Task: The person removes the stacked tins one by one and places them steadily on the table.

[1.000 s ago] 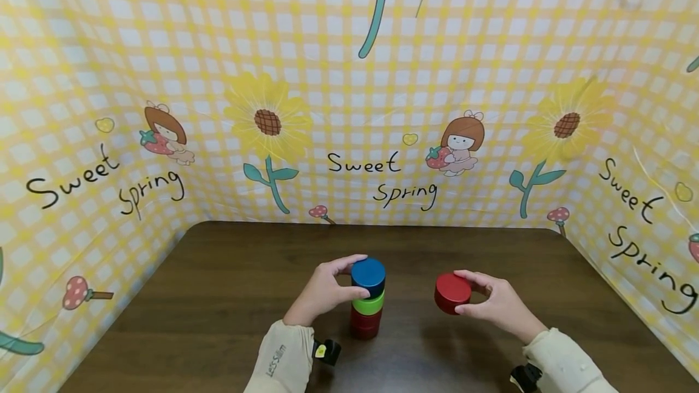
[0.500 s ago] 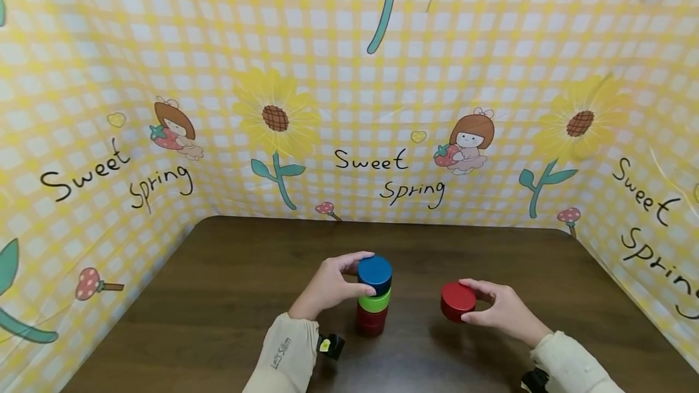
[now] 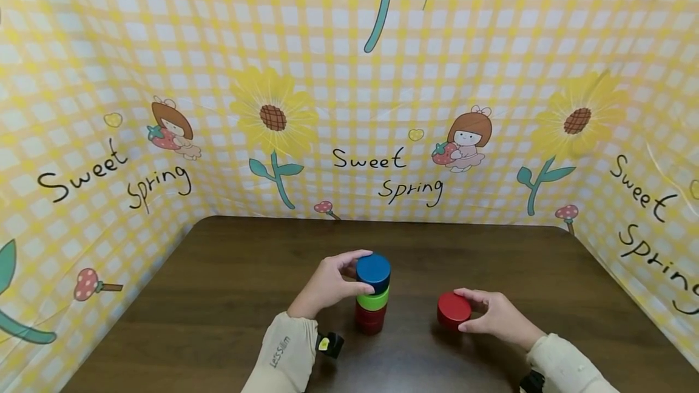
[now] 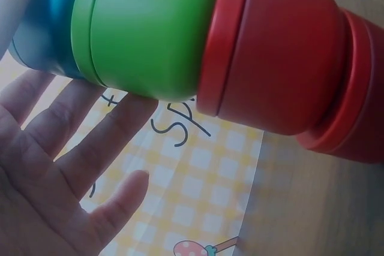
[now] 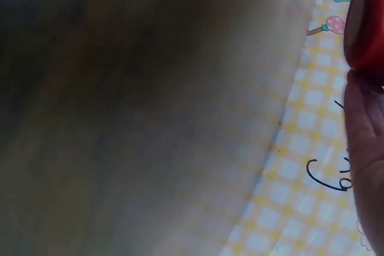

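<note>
A column of small round lidded tins stands upright on the table: a blue tin [image 3: 374,272] on top, a green tin [image 3: 373,300] under it, then two red tins [image 4: 276,52] at the bottom. My left hand [image 3: 330,287] holds the blue tin between thumb and fingers; in the left wrist view some fingertips also lie close along the green tin. To the right of the column, my right hand [image 3: 499,318] pinches another red tin [image 3: 454,310] from its right side. Whether that tin's base touches the table cannot be told. The right wrist view catches this red tin [image 5: 367,25] at its edge.
The dark wooden table [image 3: 262,247] reaches back to a yellow checked cloth [image 3: 306,138] that hangs behind and on both sides. Black wrist straps with cameras [image 3: 330,344] sit on the sleeves.
My right hand has lowered the red tin towards the table and nearer to me. The left hand keeps its hold on the blue tin; the column stands as before. The head view shifted slightly.
</note>
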### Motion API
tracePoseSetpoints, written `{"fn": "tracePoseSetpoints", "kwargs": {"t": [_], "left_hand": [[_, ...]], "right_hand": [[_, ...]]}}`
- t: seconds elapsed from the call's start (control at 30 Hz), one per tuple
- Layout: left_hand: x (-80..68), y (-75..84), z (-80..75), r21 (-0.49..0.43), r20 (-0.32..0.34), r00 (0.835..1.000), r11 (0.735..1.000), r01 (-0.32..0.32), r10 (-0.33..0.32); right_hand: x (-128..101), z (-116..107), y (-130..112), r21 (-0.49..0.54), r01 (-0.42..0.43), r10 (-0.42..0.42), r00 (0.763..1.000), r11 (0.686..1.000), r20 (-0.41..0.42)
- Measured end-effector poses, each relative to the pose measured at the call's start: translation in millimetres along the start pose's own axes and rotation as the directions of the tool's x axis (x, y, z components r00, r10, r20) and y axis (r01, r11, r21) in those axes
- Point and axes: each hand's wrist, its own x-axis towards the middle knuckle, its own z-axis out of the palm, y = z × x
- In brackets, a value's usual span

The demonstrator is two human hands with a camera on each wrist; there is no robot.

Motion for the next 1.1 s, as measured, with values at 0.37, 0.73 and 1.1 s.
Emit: {"fn": "tracePoseSetpoints", "kwargs": {"t": [0.37, 0.73, 1.1], "left_hand": [[-0.2, 1.9, -1.1, -0.027, 0.008, 1.000, 1.000, -0.006, 0.006], [0.7, -0.5, -2.1, -0.017, 0.027, 1.000, 1.000, -0.011, 0.011], [0.5, -2.3, -2.9, -0.014, 0.032, 0.999, 1.000, -0.002, 0.002]], "right_hand": [[9.0, -2.2, -3.9, -0.066, -0.007, 0.014, 0.995, 0.998, 0.103], [12.7, 2.2, -0.2, -0.072, 0.026, -0.015, 0.987, 0.997, 0.162], [11.5, 2.9, -2.5, -0.041, -0.010, 0.018, 0.980, 0.999, 0.198]]}}
